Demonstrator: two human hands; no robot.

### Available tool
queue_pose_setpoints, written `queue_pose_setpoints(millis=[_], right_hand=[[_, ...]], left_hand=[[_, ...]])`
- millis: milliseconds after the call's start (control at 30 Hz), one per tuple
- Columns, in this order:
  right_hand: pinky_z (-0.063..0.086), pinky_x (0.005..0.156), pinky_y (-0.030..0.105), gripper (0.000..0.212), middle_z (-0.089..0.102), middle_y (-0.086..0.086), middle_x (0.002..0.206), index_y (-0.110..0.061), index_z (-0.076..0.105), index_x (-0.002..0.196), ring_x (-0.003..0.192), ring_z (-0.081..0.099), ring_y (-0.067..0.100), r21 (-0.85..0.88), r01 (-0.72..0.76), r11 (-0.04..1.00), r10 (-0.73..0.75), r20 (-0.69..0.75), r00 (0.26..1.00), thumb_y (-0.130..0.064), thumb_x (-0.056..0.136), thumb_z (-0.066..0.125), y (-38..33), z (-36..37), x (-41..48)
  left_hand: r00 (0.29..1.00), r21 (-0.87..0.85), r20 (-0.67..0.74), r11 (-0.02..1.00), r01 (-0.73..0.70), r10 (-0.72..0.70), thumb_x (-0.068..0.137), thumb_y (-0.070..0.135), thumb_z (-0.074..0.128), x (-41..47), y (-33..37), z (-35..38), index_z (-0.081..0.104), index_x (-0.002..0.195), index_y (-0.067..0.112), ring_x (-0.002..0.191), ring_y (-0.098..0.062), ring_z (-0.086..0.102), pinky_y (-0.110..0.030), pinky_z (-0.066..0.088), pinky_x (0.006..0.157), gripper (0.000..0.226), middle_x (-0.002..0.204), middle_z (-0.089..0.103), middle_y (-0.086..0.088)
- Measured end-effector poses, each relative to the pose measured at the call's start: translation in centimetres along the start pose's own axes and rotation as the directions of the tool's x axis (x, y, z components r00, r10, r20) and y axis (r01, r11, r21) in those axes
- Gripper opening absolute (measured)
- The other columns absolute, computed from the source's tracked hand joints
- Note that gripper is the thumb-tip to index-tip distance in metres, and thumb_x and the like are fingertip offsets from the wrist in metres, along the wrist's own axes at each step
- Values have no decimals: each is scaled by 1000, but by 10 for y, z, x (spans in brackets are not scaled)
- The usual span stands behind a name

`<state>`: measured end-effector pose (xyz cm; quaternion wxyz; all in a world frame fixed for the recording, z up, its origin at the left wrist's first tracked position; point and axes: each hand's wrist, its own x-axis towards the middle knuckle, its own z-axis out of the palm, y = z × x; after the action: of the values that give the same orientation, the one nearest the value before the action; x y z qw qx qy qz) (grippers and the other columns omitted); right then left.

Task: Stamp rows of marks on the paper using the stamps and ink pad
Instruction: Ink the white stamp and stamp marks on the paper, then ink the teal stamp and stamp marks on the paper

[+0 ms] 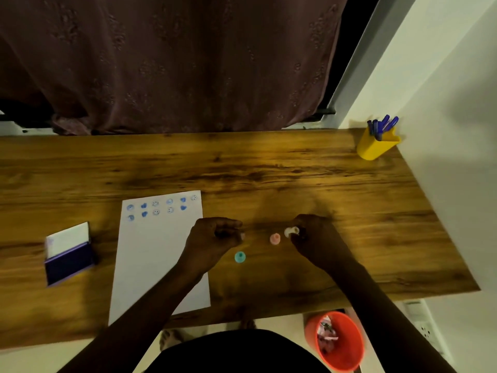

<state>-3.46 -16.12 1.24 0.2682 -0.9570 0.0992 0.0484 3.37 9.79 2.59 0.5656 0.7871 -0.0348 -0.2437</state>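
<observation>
Wood-grain brown bench (269,168) carries a white sheet of paper (158,259) with two partial rows of blue stamped marks (161,207) near its far edge; mark shapes blurry, some look like smiley faces and hearts, rest unclear. Open dark-blue ink pad with a white lid (68,254) sits left of the paper, apart from it. Left hand (215,238) rests over the paper's right edge, fingers curled into a loose pinch; whether they grip anything cannot tell, too dark. Right hand (314,235) is further right on the bench, fingers closed on a small white round stamp (291,232), partly hidden by the fingers. Small pink round stamp (274,238) stands just beside it, free. Small teal round stamp (240,257) stands nearer the person, between the hands, untouched. Yellow plastic holder with blue pens (377,142) sits at the far right corner. Orange bin (340,343) on the floor, partly cut off by the bench edge.
</observation>
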Motion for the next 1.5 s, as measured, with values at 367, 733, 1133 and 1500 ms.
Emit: queue_pose_setpoints(millis=[367, 733, 1133, 1500], right_hand=[[48, 79, 35, 24, 69, 15, 103, -8, 74, 100, 98, 65, 31, -258, 58, 964, -13, 172, 985, -22, 98, 54, 3, 12, 3], [56, 79, 36, 56, 64, 10, 115, -13, 60, 131, 102, 66, 29, -178, 43, 983, -38, 32, 999, -44, 85, 68, -16, -1, -4], [53, 92, 34, 32, 68, 1, 124, -21, 63, 121, 112, 64, 20, -132, 248, 960, -211, 248, 946, -38, 94, 62, -98, 63, -10], [56, 72, 24, 20, 76, -7, 87, -20, 75, 93, 77, 69, 9, 297, -111, 949, 45, 221, 974, -40, 87, 74, -138, 62, 17]], left_hand=[[999, -12, -40, 1000, 26, -27, 78, 19, 88, -6, -13, 7, 83, 98, 23, 94, -13, 78, -52, 58, 100, 21, 95, 83, 4], [995, -23, -98, 999, 28, -30, 79, 14, 87, -8, -12, 2, 82, 93, 25, 88, -7, 77, -44, 60, 96, 19, 92, 82, 5], [981, -111, -178, 992, 58, -78, 78, 15, 87, -24, -27, -27, 83, 88, 33, 92, -18, 79, -54, 59, 97, 21, 91, 83, 2], [993, -209, -110, 977, 27, -51, 82, 9, 84, -39, -38, -61, 78, 97, 44, 100, -17, 77, -51, 59, 99, 38, 104, 81, 7]])
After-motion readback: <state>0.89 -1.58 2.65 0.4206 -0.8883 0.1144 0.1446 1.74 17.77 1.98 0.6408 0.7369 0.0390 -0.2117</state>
